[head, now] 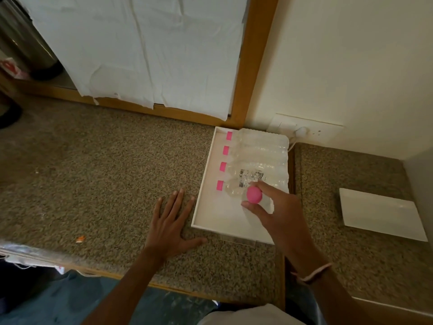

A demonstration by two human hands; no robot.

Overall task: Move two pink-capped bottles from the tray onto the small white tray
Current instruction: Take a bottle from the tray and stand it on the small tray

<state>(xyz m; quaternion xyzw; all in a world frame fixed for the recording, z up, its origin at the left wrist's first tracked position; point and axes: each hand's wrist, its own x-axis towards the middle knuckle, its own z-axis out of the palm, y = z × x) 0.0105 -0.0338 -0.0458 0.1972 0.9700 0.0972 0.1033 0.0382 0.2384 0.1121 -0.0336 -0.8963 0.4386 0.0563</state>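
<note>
A long white tray (pixel 206 184) on the speckled counter holds several clear bottles lying side by side, pink caps (pixel 222 167) pointing left. My right hand (pixel 274 212) grips one clear pink-capped bottle (pixel 254 195) just above the tray's near half, its cap facing up toward me. My left hand (pixel 171 221) lies flat on the counter, fingers spread, just left of the tray. The small white tray (pixel 379 213) sits empty at the far right of the counter.
A wall socket with a plugged white cable (pixel 302 132) is behind the long tray. White cloth (pixel 140 55) hangs over a wood-framed panel at the back. A seam (pixel 293 184) splits the counter between the two trays. A small orange scrap (pixel 80 239) lies near the front edge.
</note>
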